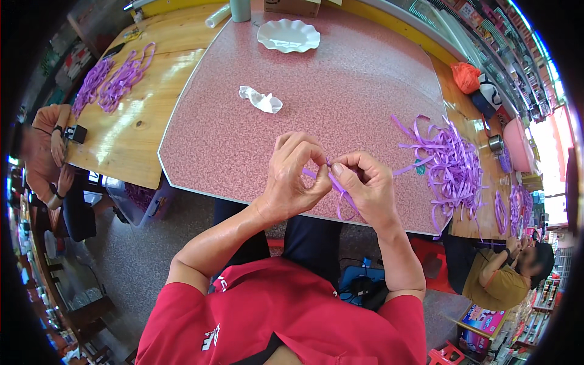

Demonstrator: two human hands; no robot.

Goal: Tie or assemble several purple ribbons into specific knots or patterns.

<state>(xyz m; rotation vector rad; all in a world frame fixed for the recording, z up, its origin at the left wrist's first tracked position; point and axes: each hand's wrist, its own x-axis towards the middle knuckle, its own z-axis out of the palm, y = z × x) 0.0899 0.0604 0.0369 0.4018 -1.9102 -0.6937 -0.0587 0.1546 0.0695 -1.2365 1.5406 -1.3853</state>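
Note:
Both of my hands meet over the near edge of the pink speckled tabletop (243, 146). Between them is a purple ribbon (342, 193), looped and hanging down past the table edge. My left hand (295, 173) pinches it with thumb and forefinger. Close beside, my right hand (364, 184) grips the same ribbon between thumb and fingertips. A strand runs right from my right hand toward a large tangled pile of purple ribbons (453, 170) at the table's right side. The exact fold or knot between my fingertips is too small to make out.
A crumpled white tissue (261, 100) and a white scalloped plate (288, 36) lie farther back. More purple ribbons (121, 79) rest on the wooden table (137, 131) at left. People sit at the left (45, 152) and right (502, 277). A red bag (466, 78) is at the far right.

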